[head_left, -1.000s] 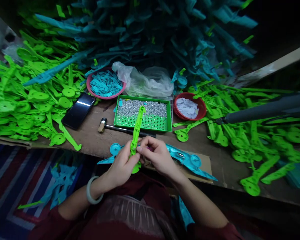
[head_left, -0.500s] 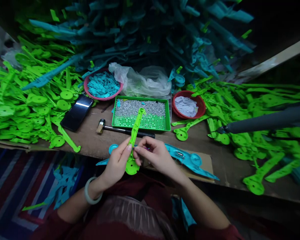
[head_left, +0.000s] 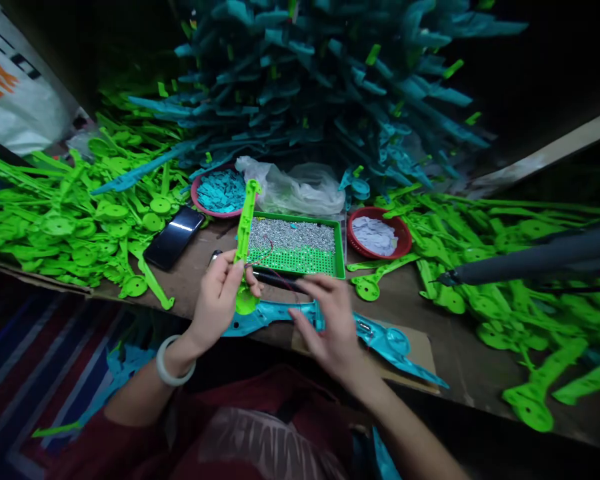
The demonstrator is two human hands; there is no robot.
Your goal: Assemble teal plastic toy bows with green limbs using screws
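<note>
My left hand (head_left: 219,290) is closed around a long lime-green plastic piece (head_left: 247,223), which has a round disc at its lower end and points up and away from me. Thin red wires (head_left: 281,275) trail from this piece toward my right hand. My right hand (head_left: 330,320) is slightly blurred, thumb and fingers apart, over a long blue plastic piece (head_left: 393,340). A small metal part shows in that blue piece, which lies along the table's front edge, partly on cardboard (head_left: 420,347). Part of it is hidden behind my hands.
A green tray (head_left: 341,247) of small metal parts stands ahead, a hammer (head_left: 275,279) before it. Beside it are a pink bowl (head_left: 194,193) of blue pieces and a red basket (head_left: 407,230) of white pieces. A phone (head_left: 174,237) lies left. Green pieces (head_left: 60,220) are heaped on both sides.
My left hand has moved left with the green piece, now more upright. My right hand has come away from it and its fingers have spread. Red wires now show between them. The view has shifted.
</note>
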